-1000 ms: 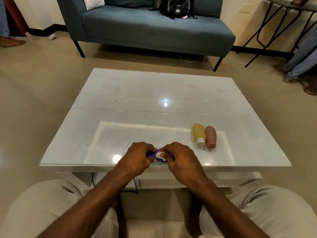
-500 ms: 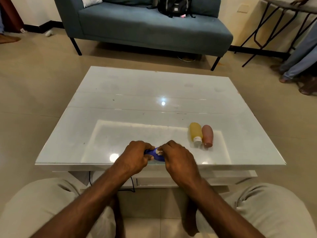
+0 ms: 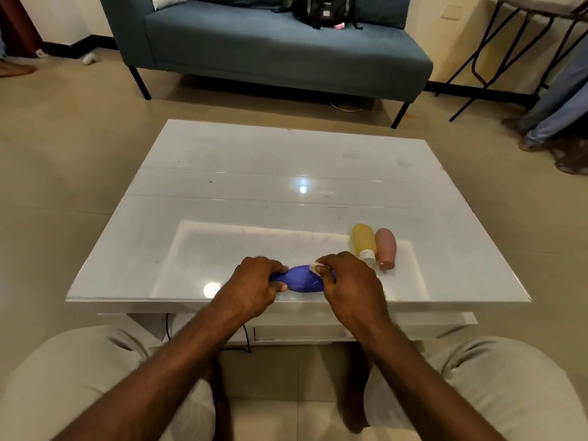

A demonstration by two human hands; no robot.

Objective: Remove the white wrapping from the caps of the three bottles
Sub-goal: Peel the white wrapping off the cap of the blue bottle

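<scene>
Bottles, three, contents not visible, no legible labels. Purple bottle point(image 3: 302, 279) lies crosswise near the front edge of the white table point(image 3: 222, 186), left hand point(image 3: 254, 286) gripping its left end, right hand point(image 3: 348, 281) closed over its cap end with a scrap of white wrapping point(image 3: 316, 268) between the fingertips (more purple shows than a second ago). Yellow bottle point(image 3: 363, 239) and pink bottle point(image 3: 385, 246) lie touching just to the right; the yellow cap is white.

the bottle point(image 3: 302, 279) in hand was blue-purple, its wrapping point(image 3: 315, 268) white. one bottle point(image 3: 363, 239) was yellow, another point(image 3: 385, 246) pink, on a glossy white surface point(image 3: 254, 173). the sofa point(image 3: 270, 46) was teal.
</scene>
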